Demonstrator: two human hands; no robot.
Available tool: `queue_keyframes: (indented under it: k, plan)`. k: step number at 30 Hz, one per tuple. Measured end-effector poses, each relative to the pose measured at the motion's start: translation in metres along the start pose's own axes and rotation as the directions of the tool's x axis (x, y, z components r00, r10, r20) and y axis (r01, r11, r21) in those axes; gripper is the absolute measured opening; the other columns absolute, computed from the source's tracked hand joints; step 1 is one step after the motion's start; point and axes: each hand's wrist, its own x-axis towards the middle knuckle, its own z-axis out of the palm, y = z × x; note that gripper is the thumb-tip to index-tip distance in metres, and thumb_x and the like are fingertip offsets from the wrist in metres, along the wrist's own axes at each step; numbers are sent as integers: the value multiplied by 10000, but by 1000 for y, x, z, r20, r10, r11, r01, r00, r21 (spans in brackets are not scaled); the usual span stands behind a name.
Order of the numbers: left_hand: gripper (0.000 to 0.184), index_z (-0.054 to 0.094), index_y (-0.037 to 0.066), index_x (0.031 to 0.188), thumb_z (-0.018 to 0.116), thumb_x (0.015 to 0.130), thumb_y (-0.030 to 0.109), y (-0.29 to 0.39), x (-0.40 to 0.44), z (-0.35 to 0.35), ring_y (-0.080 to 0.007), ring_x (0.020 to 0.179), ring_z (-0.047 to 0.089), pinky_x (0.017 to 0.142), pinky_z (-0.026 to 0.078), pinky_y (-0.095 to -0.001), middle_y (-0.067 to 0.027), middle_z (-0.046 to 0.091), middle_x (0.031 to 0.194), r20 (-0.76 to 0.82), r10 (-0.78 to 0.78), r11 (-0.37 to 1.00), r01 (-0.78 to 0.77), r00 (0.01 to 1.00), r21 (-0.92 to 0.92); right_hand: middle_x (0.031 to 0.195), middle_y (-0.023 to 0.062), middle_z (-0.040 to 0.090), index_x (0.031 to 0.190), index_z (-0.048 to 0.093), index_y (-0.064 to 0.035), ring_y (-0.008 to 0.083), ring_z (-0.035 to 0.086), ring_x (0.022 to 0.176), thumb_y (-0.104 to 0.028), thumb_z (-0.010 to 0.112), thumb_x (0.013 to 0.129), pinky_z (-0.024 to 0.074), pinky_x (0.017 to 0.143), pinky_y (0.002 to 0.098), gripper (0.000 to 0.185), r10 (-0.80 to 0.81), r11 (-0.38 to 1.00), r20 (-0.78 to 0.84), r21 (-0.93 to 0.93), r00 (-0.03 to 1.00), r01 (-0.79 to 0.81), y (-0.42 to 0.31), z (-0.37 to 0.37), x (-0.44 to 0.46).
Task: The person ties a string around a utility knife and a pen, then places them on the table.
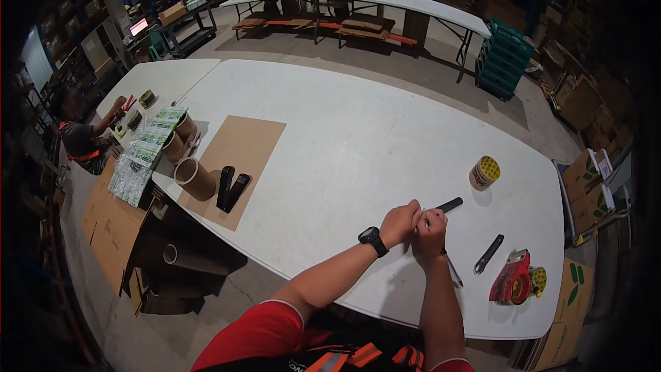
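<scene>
My left hand, with a black watch on its wrist, is closed and pressed against my right hand above the white table. My right hand is closed too. From between the hands a black bar-shaped handle sticks out on the far side. Below my right hand a thin dark rod or blade points toward the near edge; whether both belong to one tool is hidden by my fingers. To the right lies a black box cutter. Near it is a red tape dispenser with a roll of yellow-patterned tape.
Another tape roll stands on the white table. At left, a cardboard sheet carries black tools beside a cardboard tube. Bubble wrap hangs over the edge. A person works at far left; green crates stand behind.
</scene>
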Motion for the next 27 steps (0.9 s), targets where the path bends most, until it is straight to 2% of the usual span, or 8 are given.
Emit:
queue_keyframes:
  k: [13,27]
  plan:
    - [234,527,38,913,478,935,266,0,3,-1,-406,731,596,625,456,-470,-196,629,758,-2,-16,1000,16,1000,0,710,80,563,663,513,-54,281,544,819,-84,591,762,392,802,415,129,-37,999,22,-7,999,37,5,1,1]
    - [254,555,15,879,512,924,261,1,4,-8,-372,677,592,612,461,-410,-188,623,728,-5,-28,992,27,1000,-122,666,39,552,658,527,-71,251,555,781,-53,625,738,405,790,400,128,-32,999,-29,-11,999,32,1,2,0]
